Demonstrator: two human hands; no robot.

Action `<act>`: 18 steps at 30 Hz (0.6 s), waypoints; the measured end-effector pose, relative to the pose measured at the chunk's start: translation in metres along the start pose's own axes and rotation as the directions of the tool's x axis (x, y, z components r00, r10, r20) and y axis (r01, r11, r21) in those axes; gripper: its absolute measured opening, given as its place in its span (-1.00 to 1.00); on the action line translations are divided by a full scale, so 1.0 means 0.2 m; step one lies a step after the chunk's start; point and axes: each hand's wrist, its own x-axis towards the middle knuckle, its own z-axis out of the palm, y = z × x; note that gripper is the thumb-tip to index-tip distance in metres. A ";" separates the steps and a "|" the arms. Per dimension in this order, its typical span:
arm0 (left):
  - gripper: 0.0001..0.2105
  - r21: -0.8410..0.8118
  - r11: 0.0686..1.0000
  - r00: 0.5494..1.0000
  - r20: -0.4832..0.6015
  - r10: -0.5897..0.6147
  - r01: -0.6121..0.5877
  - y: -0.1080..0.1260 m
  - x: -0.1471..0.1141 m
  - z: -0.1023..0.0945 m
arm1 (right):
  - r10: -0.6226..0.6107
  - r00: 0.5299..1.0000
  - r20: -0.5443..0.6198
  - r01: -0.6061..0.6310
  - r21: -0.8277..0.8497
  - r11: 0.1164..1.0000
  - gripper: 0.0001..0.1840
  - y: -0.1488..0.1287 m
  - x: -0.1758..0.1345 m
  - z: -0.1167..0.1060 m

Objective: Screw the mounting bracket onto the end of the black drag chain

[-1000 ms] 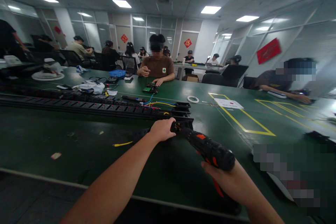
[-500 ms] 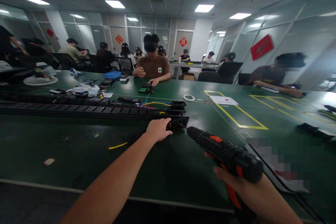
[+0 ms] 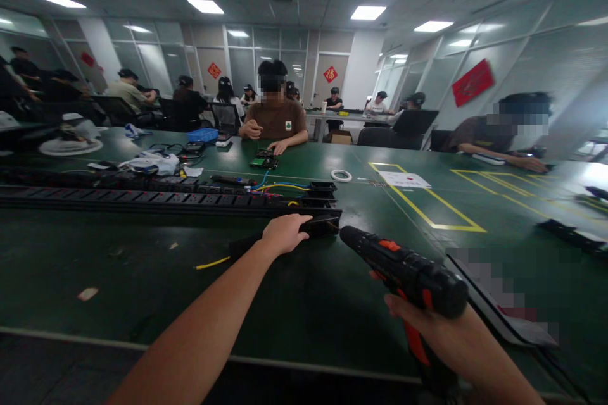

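My left hand (image 3: 285, 232) grips a black end piece (image 3: 323, 224) near the end of a long black power strip (image 3: 142, 199), its thumb on the near side. A yellow wire (image 3: 212, 263) pokes out from under the left forearm. My right hand (image 3: 420, 313) is closed around the handle of a black and orange cordless drill (image 3: 403, 266). The drill points left, and its thin bit reaches the right end of the black piece. Whether the bit sits in a screw is too small to tell.
Blue and yellow wires (image 3: 285, 186) run behind the strip. Further back lie a white ring (image 3: 341, 175), a blue basket (image 3: 203, 135) and a white paper (image 3: 405, 179). A co-worker (image 3: 280, 117) sits opposite. A dark-edged board (image 3: 503, 304) lies right of the drill.
The black piece under my left hand has turned slightly, showing a smoother upper face. The rear of the drill has shifted a little up and left; its bit stays near the piece's end.
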 end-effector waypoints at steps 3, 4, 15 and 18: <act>-0.55 -0.036 0.999 0.999 0.019 -0.031 0.032 0.02 -0.01 -0.01 | 0.011 1.000 -0.021 -0.012 -0.023 1.000 -0.53 0.00 0.00 0.00; -0.56 -0.050 0.998 0.999 0.028 -0.044 0.045 0.02 -0.01 -0.01 | 0.012 1.000 -0.024 -0.012 -0.024 1.000 -0.53 0.00 0.00 -0.01; -0.52 -0.082 0.996 0.999 0.036 0.037 -0.034 0.05 -0.02 -0.01 | -0.013 0.999 -0.043 0.012 -0.025 1.000 -0.49 -0.01 0.02 -0.03; -0.55 -0.061 0.998 0.999 0.033 0.030 -0.028 0.08 -0.03 -0.02 | -0.025 0.998 -0.050 0.025 -0.015 1.000 -0.50 -0.02 0.02 -0.04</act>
